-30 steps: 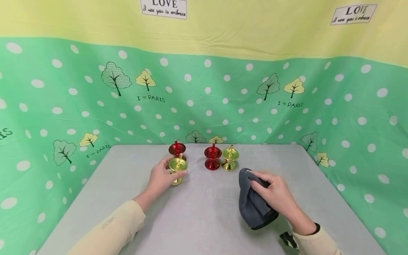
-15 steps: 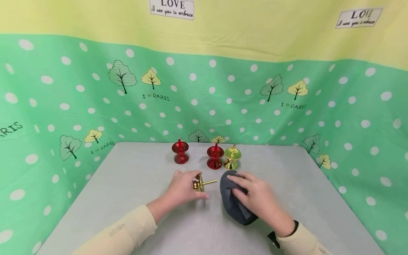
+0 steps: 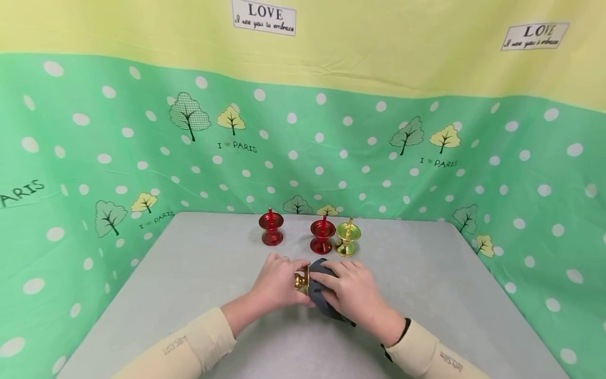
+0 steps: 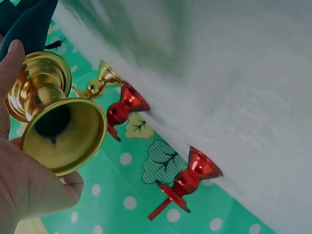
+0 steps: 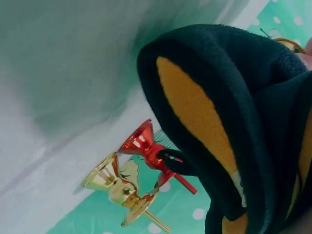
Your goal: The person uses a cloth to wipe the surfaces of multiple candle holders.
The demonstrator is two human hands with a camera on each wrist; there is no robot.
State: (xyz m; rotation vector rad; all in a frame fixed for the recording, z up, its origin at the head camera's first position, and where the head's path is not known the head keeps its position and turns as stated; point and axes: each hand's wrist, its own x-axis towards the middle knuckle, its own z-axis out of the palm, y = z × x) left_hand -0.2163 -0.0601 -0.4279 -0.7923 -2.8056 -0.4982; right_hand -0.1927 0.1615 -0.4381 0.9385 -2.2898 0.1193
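My left hand (image 3: pixel 279 281) grips a gold candle holder (image 3: pixel 300 281) above the table, tipped on its side. Its hollow base shows in the left wrist view, with the thumb and fingers around the gold candle holder (image 4: pixel 63 141). My right hand (image 3: pixel 357 289) holds a dark grey cloth (image 3: pixel 325 305) against the holder's dish, hiding the dish and its spike. In the right wrist view the cloth (image 5: pixel 195 107) hangs folded, an orange-yellow side showing.
Along the back of the grey table (image 3: pixel 213 273) stand a red candle holder (image 3: pixel 272 231), another red candle holder (image 3: pixel 322 237) and a gold candle holder (image 3: pixel 347 239), all upright. A green and yellow patterned curtain (image 3: pixel 360 142) hangs behind and at both sides.
My left hand has lifted the gold candle holder from beside the left red one and turned it sideways. My right hand has moved left, bringing the cloth onto its dish.
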